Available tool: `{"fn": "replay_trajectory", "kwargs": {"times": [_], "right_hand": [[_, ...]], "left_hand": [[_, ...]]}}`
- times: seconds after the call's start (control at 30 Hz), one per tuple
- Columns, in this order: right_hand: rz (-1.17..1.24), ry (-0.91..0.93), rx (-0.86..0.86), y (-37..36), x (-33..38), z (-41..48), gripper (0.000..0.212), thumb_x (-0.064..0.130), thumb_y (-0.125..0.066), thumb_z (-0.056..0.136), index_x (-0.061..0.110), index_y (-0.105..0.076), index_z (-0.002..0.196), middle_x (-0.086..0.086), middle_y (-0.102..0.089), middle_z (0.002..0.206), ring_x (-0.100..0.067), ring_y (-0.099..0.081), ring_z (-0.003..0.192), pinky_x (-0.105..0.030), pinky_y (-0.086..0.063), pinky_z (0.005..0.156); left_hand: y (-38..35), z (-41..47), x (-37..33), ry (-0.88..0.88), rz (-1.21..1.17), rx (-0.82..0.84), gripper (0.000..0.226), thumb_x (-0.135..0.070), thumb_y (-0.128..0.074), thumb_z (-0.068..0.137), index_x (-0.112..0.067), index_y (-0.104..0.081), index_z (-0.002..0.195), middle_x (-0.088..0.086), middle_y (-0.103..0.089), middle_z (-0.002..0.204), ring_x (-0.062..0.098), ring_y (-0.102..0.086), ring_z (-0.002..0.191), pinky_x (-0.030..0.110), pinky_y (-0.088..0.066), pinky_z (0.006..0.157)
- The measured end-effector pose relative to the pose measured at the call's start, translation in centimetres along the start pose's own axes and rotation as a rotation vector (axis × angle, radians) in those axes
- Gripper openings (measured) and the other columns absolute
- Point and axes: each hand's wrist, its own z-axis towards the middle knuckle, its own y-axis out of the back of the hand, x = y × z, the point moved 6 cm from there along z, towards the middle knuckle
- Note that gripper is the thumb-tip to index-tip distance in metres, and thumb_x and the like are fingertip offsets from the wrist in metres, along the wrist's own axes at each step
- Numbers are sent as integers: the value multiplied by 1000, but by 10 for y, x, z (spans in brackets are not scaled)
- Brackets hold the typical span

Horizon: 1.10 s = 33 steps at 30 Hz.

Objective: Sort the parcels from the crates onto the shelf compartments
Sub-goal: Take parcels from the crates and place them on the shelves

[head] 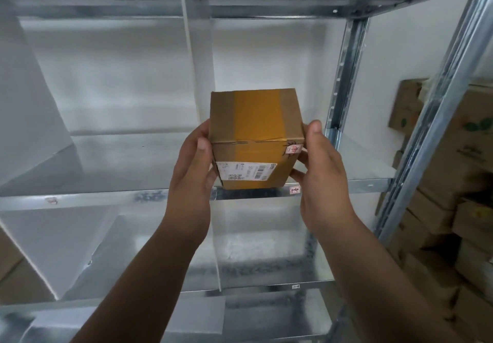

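Note:
A small brown cardboard parcel (253, 134), taped yellow across the top, has a white shipping label on its near face and a small red-marked sticker at its right corner. My left hand (190, 174) grips its left side and my right hand (322, 174) grips its right side. I hold it at the front edge of the middle metal shelf (106, 198), before the right-hand compartment. A matching red-marked sticker (294, 189) sits on the shelf edge just below the parcel.
White divider panels (198, 70) split the shelf levels into compartments. Steel uprights (344, 81) stand at the right. Stacked cardboard cartons (453, 182) fill the space right of the rack. Another sticker (51, 200) marks the left compartment's edge.

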Motion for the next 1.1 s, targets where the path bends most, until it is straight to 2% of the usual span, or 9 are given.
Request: {"fn": "replay_trajectory", "kwargs": {"times": [0.13, 0.33, 0.43, 0.53, 0.63, 0.7, 0.77, 0.93, 1.1], "right_hand": [[-4, -42, 9, -1, -12, 8, 39, 62, -36, 105, 44, -70, 100, 28, -77, 91, 4, -74, 88, -31, -56, 89], [4, -5, 60, -8, -23, 13, 54, 73, -49, 78, 38, -69, 114, 26, -76, 97, 10, -72, 88, -16, -57, 68], [-3, 27, 76, -11, -31, 17, 63, 70, -58, 76, 36, -67, 128, 23, -75, 105, 1, -74, 98, -20, -61, 70], [-154, 74, 82, -14, -42, 28, 58, 60, -70, 88, 40, -59, 142, 19, -68, 132, -10, -67, 121, -31, -65, 86], [-295, 63, 76, -15, -59, 41, 66, 37, -76, 95, 39, -47, 154, 14, -57, 147, -16, -59, 131, -36, -62, 95], [-287, 51, 97, -16, -67, 47, 70, 31, -77, 95, 38, -43, 156, 14, -58, 148, -18, -60, 131, -30, -58, 93], [-331, 63, 107, -15, -72, 51, 72, 31, -76, 97, 39, -40, 158, 14, -58, 148, -18, -60, 131, -28, -56, 93], [-473, 75, 106, -16, -70, 62, 73, 36, -75, 97, 43, -37, 160, 11, -58, 149, -21, -61, 131, -45, -58, 102], [-549, 86, 137, -21, -62, 73, 69, 37, -73, 98, 41, -38, 157, 11, -58, 150, -23, -63, 127, -44, -57, 104]], "left_hand": [[-2, 3, 5, -1, 34, 20, 54, -61, -42, 86, -46, -56, 136, -28, -71, 122, -4, -71, 107, 20, -60, 78], [-9, 10, 22, -15, 130, 106, 59, -60, -41, 91, -45, -48, 147, -31, -67, 125, -10, -68, 107, 13, -56, 75], [-7, 18, 38, -43, 215, 128, 45, -23, -55, 106, -28, -47, 150, -19, -69, 125, 2, -68, 116, 16, -58, 80], [-3, 28, 54, -49, 307, 119, 54, 4, -53, 105, -24, -42, 150, -12, -66, 130, 3, -66, 119, 20, -60, 82], [-5, 34, 64, -49, 373, 58, 57, 2, -51, 106, -29, -38, 151, -14, -61, 133, 4, -67, 116, 25, -63, 86], [-7, 38, 70, -28, 383, 23, 55, -2, -52, 107, -31, -37, 152, -17, -60, 132, 7, -66, 113, 19, -61, 78], [-9, 42, 75, 0, 391, 3, 52, -8, -52, 108, -31, -36, 152, -18, -59, 131, 5, -65, 108, 12, -56, 70], [-10, 50, 79, -19, 480, -44, 46, -20, -51, 109, -27, -35, 152, -14, -56, 132, 4, -63, 99, 7, -52, 64], [-9, 62, 87, -29, 562, -54, 48, -17, -49, 110, -29, -32, 153, -9, -55, 139, 15, -62, 112, 4, -51, 63]]}}
